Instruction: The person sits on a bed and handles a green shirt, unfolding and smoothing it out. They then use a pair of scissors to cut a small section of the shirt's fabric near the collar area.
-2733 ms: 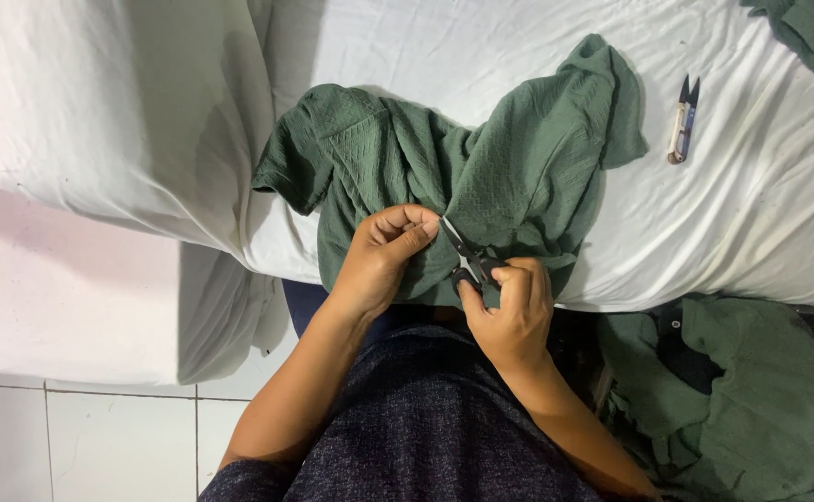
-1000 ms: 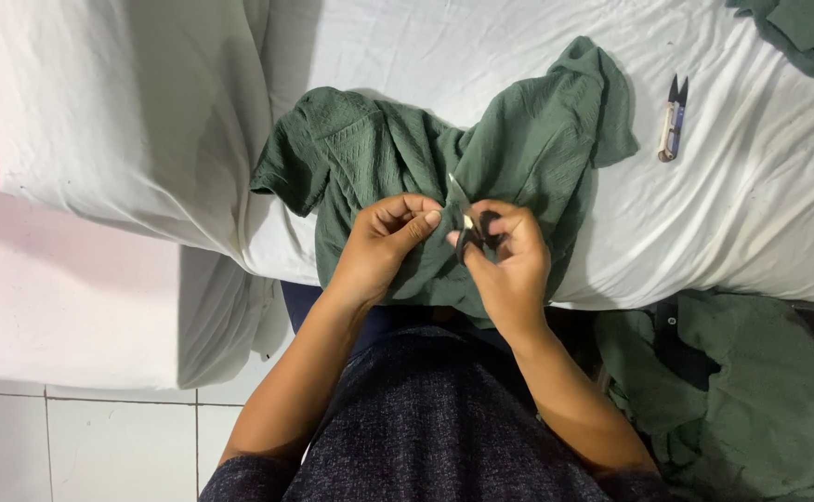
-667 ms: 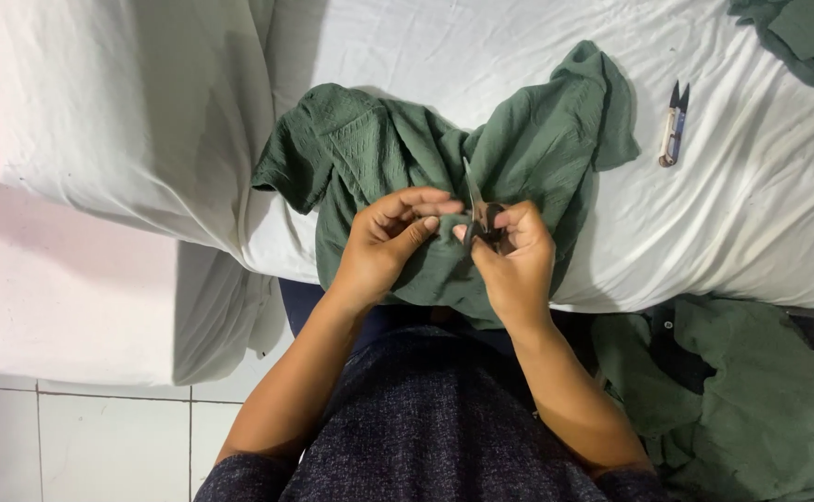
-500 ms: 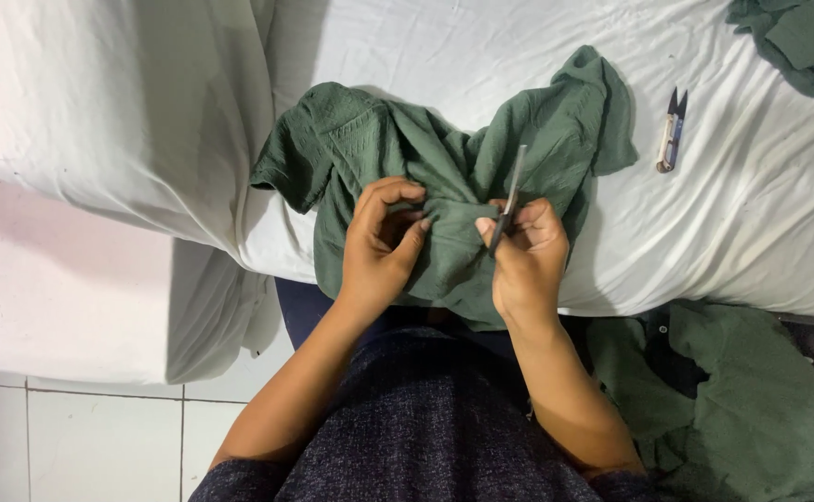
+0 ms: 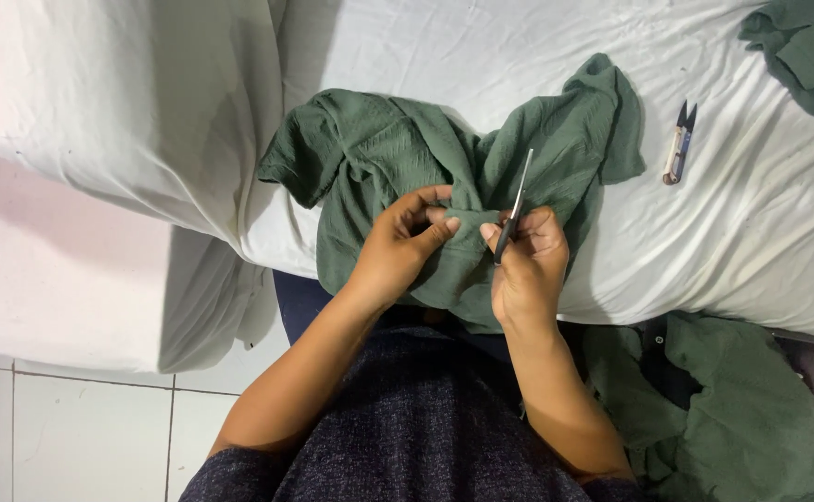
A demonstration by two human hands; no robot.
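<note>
A crumpled dark green garment (image 5: 379, 153) lies on the white sheet at the bed's front edge. My left hand (image 5: 396, 246) pinches a fold of its fabric near the middle. Beside it, my right hand (image 5: 528, 265) grips a thin metal tool (image 5: 517, 195), a slim blade or tweezers, with its tip pointing up and away over the cloth. The two hands are close together, thumbs almost touching. Their fingertips partly hide the spot of fabric between them.
A small thread snipper (image 5: 677, 144) lies on the white sheet (image 5: 751, 232) to the right. Another green garment (image 5: 802, 51) sits at the top right corner, and more green cloth (image 5: 714, 409) is piled at my right side. A white tiled floor (image 5: 82, 432) shows at the lower left.
My right hand turned the thin tool from lying low against the cloth to pointing upward. My left hand shifted its pinch on the fold. The garment stayed in place.
</note>
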